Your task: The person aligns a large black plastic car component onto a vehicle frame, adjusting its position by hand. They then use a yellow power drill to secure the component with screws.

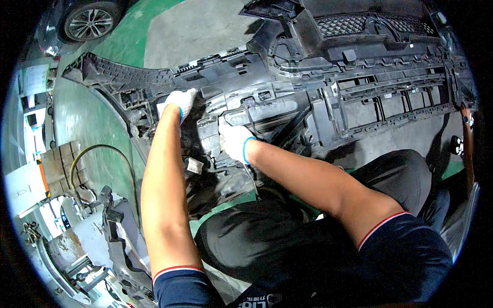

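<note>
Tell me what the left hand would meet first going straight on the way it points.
Probably the black plastic panel just ahead of the left hand; depth is unclear in this view, so they may already touch.

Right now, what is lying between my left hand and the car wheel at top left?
In the head view: the black plastic bumper's textured end, then green floor toward the wheel.

A hand could pass over the green floor (92, 120) beside the bumper's (221, 77) left corner, with the hose (102, 147) arching nearby, or across the grey patch (190, 31) beyond its far edge. A narrow gap parted left hand (177, 103) and right hand (236, 142). Knees (231, 231) and forearms (167, 174) obstructed the near edge.
</note>
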### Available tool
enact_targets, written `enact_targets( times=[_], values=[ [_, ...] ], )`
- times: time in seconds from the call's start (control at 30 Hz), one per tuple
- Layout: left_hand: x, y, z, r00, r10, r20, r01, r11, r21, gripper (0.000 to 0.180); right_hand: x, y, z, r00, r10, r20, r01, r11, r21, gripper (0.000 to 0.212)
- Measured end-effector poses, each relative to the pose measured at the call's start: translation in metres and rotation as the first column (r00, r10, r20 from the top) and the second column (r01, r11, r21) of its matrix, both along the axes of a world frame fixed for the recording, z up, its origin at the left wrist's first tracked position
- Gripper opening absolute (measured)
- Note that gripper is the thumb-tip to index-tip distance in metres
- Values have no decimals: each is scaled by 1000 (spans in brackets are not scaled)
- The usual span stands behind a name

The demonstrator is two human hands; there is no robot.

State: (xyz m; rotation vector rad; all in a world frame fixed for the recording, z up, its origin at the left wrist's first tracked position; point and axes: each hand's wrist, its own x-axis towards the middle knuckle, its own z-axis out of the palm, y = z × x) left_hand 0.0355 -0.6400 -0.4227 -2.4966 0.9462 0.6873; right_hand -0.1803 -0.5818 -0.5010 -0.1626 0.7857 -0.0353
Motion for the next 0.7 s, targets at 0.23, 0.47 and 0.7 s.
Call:
enact_targets(
  times=[0.23, 0.47, 0.7],
  values=[
    [-3, 6, -19, 1000, 7, 24, -6, 999, -47, 78, 19, 0, -20, 978, 72, -198, -105, 981, -164, 61],
    [1, 9, -21, 996, -64, 63, 69, 993, -95, 78, 27, 3, -34, 929, 181, -322, -239, 959, -152, 70],
    [-3, -3, -9, 995, -94, -27, 93, 995, -42, 75, 22, 3, -57, 713, 457, -533, -532, -142, -834, 68]
  ],
)
